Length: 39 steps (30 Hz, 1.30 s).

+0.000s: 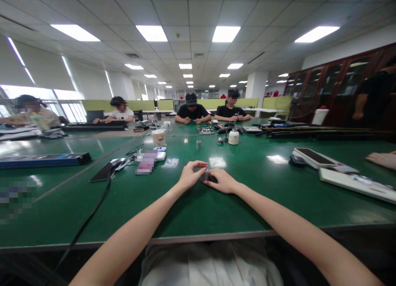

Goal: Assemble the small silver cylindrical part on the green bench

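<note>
A small grey metal cylinder (pixel 205 175) stands upright on the green table, between my two hands. My left hand (pixel 191 174) is closed on it from the left, its fingers bent over toward the top and the thumb near the side. From the right, my right hand (pixel 224 181) curls round the same cylinder, with thumb and fingers at its side and lower part. The hands hide part of it. Farther off, straight ahead, a second small metal cylinder (pixel 198 145) stands by itself.
Left lie a phone (pixel 146 162), a black cable (pixel 93 213) and a cup (pixel 159 137). A white jar (pixel 233 136) and a circuit board (pixel 206 131) are beyond. Right are a white device (pixel 315 157) and another person's hand (pixel 382 159). Several people sit across the table (pixel 148 224).
</note>
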Available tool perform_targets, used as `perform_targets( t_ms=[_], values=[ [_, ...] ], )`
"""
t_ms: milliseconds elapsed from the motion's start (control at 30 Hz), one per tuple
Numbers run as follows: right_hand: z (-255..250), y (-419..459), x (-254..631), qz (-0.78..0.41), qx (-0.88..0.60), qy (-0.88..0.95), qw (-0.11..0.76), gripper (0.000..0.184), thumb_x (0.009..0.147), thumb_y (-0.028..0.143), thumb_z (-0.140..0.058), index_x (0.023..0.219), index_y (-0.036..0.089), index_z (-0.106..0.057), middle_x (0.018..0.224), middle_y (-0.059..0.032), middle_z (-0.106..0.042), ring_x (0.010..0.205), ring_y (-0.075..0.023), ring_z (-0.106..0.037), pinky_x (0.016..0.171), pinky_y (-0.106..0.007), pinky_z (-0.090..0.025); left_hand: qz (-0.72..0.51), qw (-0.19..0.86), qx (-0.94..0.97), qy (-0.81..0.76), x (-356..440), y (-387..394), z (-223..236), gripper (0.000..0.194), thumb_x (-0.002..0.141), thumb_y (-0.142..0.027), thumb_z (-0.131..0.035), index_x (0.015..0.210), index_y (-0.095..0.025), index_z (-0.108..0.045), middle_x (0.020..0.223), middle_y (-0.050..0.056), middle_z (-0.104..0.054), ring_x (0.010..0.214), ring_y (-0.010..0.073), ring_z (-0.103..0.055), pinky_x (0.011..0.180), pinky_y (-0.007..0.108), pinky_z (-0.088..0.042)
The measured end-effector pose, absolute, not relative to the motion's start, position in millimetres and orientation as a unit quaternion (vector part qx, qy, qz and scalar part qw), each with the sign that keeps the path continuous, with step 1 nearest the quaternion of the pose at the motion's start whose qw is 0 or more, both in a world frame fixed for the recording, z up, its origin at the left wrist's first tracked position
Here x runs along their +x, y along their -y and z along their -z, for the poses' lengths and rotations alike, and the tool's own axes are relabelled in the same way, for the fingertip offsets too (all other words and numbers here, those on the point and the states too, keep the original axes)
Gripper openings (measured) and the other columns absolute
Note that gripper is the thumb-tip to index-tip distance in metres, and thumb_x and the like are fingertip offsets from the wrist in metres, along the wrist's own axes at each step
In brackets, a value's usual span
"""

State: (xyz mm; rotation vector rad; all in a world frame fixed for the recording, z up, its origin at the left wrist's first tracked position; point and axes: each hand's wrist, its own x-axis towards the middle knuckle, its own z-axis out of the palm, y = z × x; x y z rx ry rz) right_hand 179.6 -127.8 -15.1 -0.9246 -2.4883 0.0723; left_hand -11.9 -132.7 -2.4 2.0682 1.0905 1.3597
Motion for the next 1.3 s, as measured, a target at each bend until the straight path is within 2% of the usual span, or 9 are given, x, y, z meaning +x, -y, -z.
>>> perform_targets(
  t_ms=[167,300,400,567,667,933,1100,1300],
  values=[
    [14.7,127.8,179.4,-0.030,-0.337,0.910,0.241,0.036,0.089,0.046,-0.053,0.105,0.016,-0.063,0.101,-0.0102,-0.068,0.090,-0.0228,-0.059,0.079,-0.034,-0.043,-0.507,0.202,0.743,-0.386,-8.1,133.7,2.1,0.020,0.081,-0.028,-0.063,0.098,-0.022,-0.071,0.096,0.004,-0.073,0.094,0.0183,-0.067,0.091,0.033,-0.050],
    [14.2,128.0,179.9,-0.019,-0.343,0.910,0.232,0.034,0.089,0.047,-0.053,0.100,0.016,-0.063,0.098,-0.0098,-0.068,0.086,-0.0225,-0.058,0.075,-0.033,-0.043,-0.536,0.130,0.725,-0.413,-11.8,132.3,-3.7,0.016,0.082,-0.030,-0.061,0.091,-0.021,-0.071,0.094,0.004,-0.073,0.092,0.0187,-0.065,0.090,0.035,-0.049],
    [14.3,127.9,180.5,-0.011,-0.343,0.911,0.229,0.032,0.089,0.047,-0.053,0.096,0.017,-0.062,0.095,-0.0093,-0.067,0.084,-0.0217,-0.057,0.073,-0.033,-0.042,-0.509,0.089,0.732,-0.444,-22.8,125.2,-1.3,0.014,0.082,-0.029,-0.062,0.090,-0.023,-0.071,0.092,0.003,-0.074,0.094,0.0197,-0.065,0.093,0.037,-0.047],
    [15.4,127.2,181.0,-0.012,-0.343,0.911,0.230,0.034,0.089,0.048,-0.053,0.096,0.016,-0.062,0.094,-0.0095,-0.066,0.083,-0.0211,-0.056,0.074,-0.032,-0.041,-0.407,0.151,0.747,-0.504,-40.8,109.4,17.3,0.013,0.074,-0.022,-0.069,0.087,-0.023,-0.071,0.085,0.002,-0.075,0.087,0.0193,-0.070,0.087,0.036,-0.051],
    [15.6,127.0,180.8,-0.011,-0.342,0.911,0.229,0.033,0.089,0.048,-0.053,0.097,0.016,-0.062,0.093,-0.0095,-0.066,0.084,-0.0210,-0.056,0.073,-0.032,-0.041,-0.391,0.168,0.738,-0.523,-43.3,105.4,23.2,0.017,0.072,-0.022,-0.071,0.089,-0.022,-0.071,0.088,0.003,-0.076,0.087,0.0196,-0.071,0.084,0.034,-0.052],
    [15.6,127.1,181.4,-0.015,-0.342,0.911,0.230,0.032,0.089,0.047,-0.053,0.096,0.016,-0.061,0.093,-0.0088,-0.065,0.083,-0.0204,-0.055,0.073,-0.032,-0.041,-0.426,0.137,0.720,-0.530,-35.0,114.1,17.7,0.012,0.074,-0.024,-0.069,0.086,-0.022,-0.071,0.081,0.002,-0.075,0.083,0.0205,-0.071,0.080,0.033,-0.053],
    [15.5,127.5,181.1,-0.023,-0.344,0.909,0.233,0.031,0.089,0.045,-0.054,0.098,0.017,-0.062,0.095,-0.0090,-0.066,0.084,-0.0210,-0.056,0.074,-0.033,-0.041,-0.527,0.056,0.717,-0.452,-18.1,134.6,1.2,0.014,0.083,-0.031,-0.063,0.092,-0.022,-0.069,0.090,0.002,-0.074,0.091,0.0188,-0.066,0.092,0.036,-0.046],
    [16.0,126.8,180.4,-0.037,-0.342,0.908,0.238,0.031,0.089,0.044,-0.054,0.102,0.018,-0.062,0.098,-0.0090,-0.066,0.087,-0.0215,-0.057,0.077,-0.034,-0.042,-0.511,0.059,0.736,-0.440,-5.6,147.7,-4.2,0.013,0.084,-0.027,-0.062,0.094,-0.024,-0.069,0.088,0.001,-0.074,0.095,0.0200,-0.060,0.093,0.039,-0.043]
  ],
)
